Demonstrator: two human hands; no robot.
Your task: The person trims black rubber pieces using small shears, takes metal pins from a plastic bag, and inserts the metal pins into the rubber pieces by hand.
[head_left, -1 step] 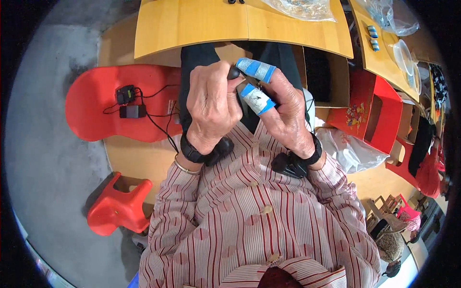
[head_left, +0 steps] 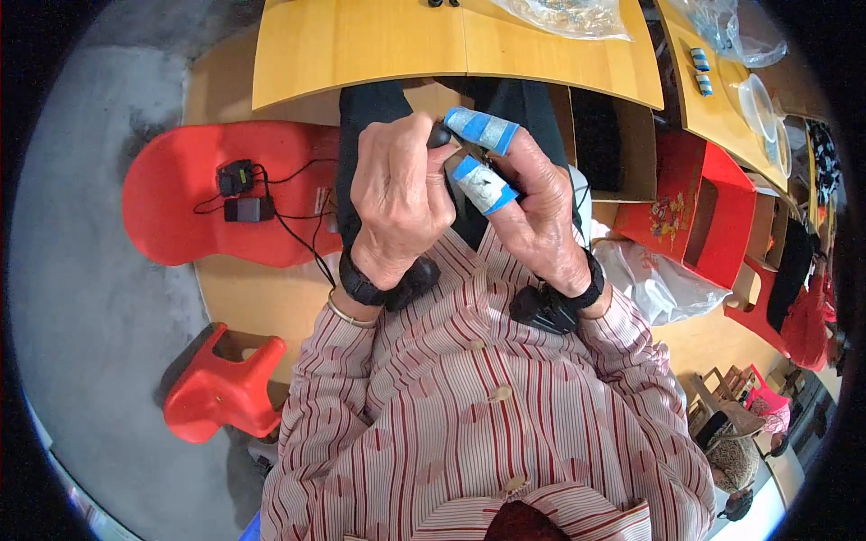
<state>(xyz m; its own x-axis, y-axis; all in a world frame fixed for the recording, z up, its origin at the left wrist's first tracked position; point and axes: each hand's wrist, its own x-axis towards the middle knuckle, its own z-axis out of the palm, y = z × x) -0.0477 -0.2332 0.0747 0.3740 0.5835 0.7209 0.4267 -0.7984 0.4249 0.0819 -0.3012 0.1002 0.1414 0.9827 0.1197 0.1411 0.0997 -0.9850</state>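
In front of my lap, my left hand [head_left: 397, 198] pinches a small black rounded piece [head_left: 439, 136] between thumb and bent forefinger. My right hand [head_left: 539, 207] meets it from the other side, its thumb and forefinger wrapped in blue and white tape [head_left: 483, 131]. Those two taped fingertips close on something small that I cannot make out, mostly hidden between the hands. The hands nearly touch at the fingertips. Both wrists wear black bands, and a bangle [head_left: 350, 311] circles the left one.
A wooden table [head_left: 361, 45] stands ahead, with clear plastic bags [head_left: 577, 13] and small black pieces [head_left: 437, 3] on it. A red chair [head_left: 180, 194] with cabled black devices [head_left: 248, 209] is at left. Boxes [head_left: 690, 203] and a plastic bag [head_left: 663, 284] lie right. Another person [head_left: 735, 451] is far right.
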